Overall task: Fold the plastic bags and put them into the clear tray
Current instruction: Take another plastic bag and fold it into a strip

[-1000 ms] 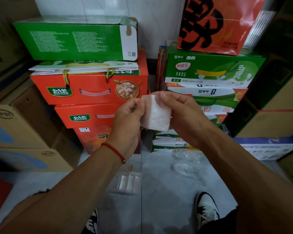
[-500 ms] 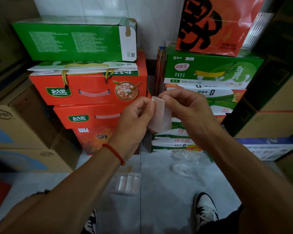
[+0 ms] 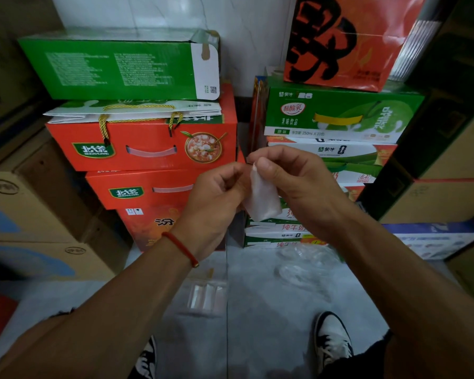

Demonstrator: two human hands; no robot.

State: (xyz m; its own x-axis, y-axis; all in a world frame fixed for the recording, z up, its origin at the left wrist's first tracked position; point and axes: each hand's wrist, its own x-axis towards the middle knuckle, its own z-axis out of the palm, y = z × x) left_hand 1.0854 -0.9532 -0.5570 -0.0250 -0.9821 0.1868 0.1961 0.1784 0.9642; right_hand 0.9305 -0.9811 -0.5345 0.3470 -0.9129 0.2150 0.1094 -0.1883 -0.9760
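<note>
Our left hand [image 3: 216, 198] and right hand [image 3: 293, 179] are raised close together in front of the stacked boxes, both pinching the folded plastic bag [image 3: 262, 199] between them: the right thumb and fingers clamp its upper end, and the left fingers curl against its left edge. We see the bag as a small, milky, folded packet held in the air, its long axis running nearly upright with a slight tilt, the narrow top up at the right thumb and the wider lower end pointing down and a little right. A red cord bracelet [image 3: 179, 248] circles our left wrist. Down on the grey floor, the clear tray [image 3: 204, 296] lies below our left forearm, with loose clear plastic bags [image 3: 304, 265] to its right. We can read "250ml X 20" on the green drink carton [image 3: 337, 113] and "BEIDAHUANG" on the logo of the red gift box [image 3: 143, 149].
</note>
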